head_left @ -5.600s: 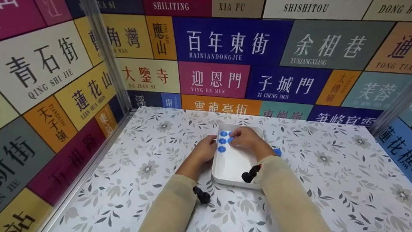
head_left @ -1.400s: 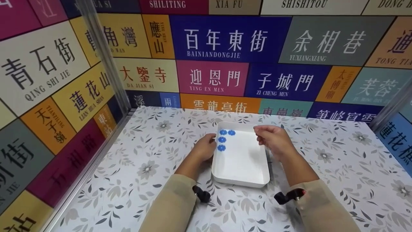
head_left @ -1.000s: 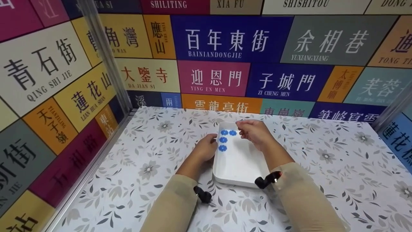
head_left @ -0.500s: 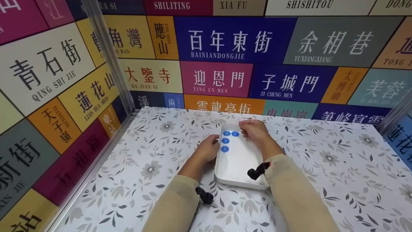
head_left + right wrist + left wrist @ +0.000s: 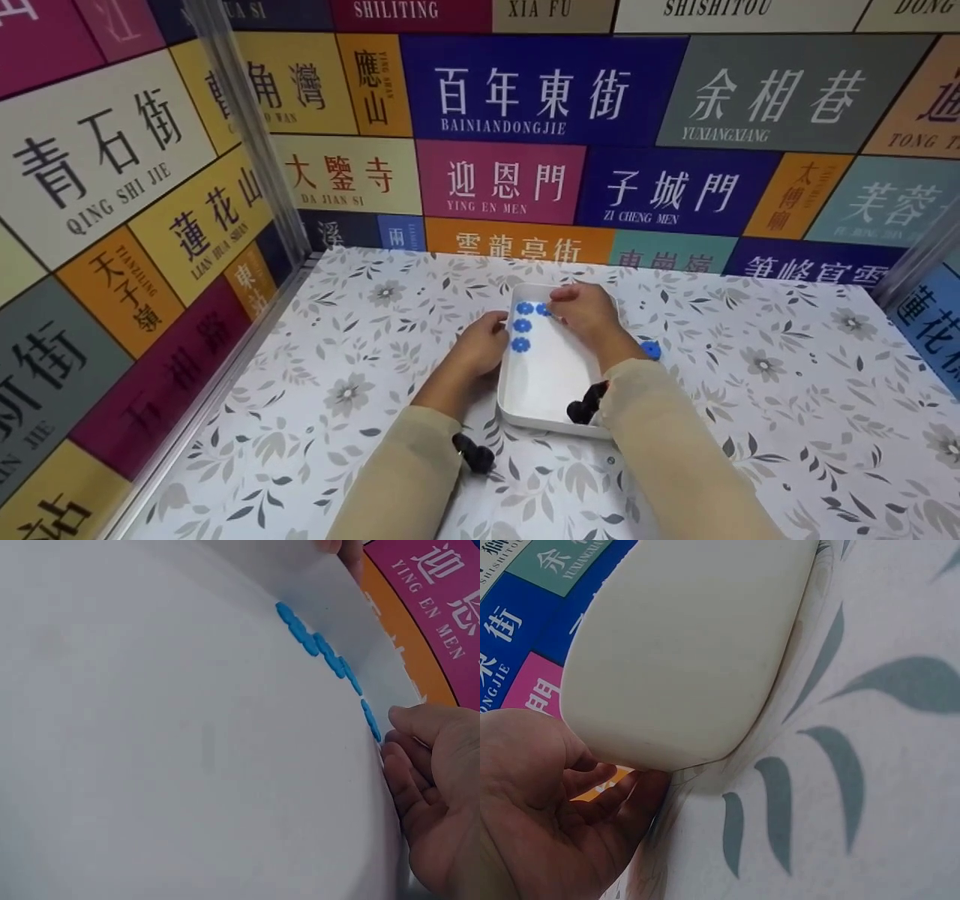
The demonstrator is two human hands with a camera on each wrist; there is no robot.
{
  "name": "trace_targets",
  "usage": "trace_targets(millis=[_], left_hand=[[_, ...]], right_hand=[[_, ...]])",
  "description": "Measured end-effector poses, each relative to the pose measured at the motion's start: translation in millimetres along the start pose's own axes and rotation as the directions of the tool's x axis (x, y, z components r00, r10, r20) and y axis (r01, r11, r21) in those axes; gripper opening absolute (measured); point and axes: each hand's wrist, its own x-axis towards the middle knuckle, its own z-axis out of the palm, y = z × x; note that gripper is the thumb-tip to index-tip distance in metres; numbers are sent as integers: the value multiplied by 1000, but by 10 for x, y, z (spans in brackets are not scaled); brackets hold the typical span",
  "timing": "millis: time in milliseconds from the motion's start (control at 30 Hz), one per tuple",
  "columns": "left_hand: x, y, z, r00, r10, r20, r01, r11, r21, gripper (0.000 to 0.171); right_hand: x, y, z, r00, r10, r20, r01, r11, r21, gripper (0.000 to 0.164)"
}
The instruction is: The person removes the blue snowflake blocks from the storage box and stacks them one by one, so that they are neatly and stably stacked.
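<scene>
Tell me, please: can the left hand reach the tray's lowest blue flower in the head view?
Probably yes: the left hand is at the left wall of the tray, near that blue flower; only this low wall seems between them.

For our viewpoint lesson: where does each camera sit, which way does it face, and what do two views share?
Head: worn there, facing forward and down; shows left hand, right hand, sleeves.
Left wrist: worn there, facing the white tray from outside; shows left hand.
Right wrist: worn there, facing into the tray; shows right hand, part of the left.
Head and right wrist share blue flowers.
</scene>
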Motion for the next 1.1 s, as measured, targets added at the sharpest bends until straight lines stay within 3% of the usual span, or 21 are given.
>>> trace_targets(millis=[233, 400, 567, 767, 1100], left_hand=[[-14, -8, 2, 998, 67, -17, -67, 998, 8, 49], [-19, 5, 1, 1000, 30, -6, -30, 999, -23, 49], [-19, 20, 0, 1000, -9, 7, 10, 999, -35, 49], [-17, 30, -11, 1000, -14, 9, 14, 1000, -22, 49], [-2, 0, -6, 999, 34, -3, -34, 999, 6, 49]], right_hand=[[-7, 33, 32, 997, -64, -46, 57, 987, -148, 31], [-20, 20, 74, 995, -93, -37, 88, 988, -126, 32], [-23, -18, 87, 996, -94, -9, 92, 988, -123, 31], [-25, -79, 68, 997, -49, 56, 58, 985, -160, 32], [-41, -97, 43, 997, -18, 80, 34, 979, -203, 24]])
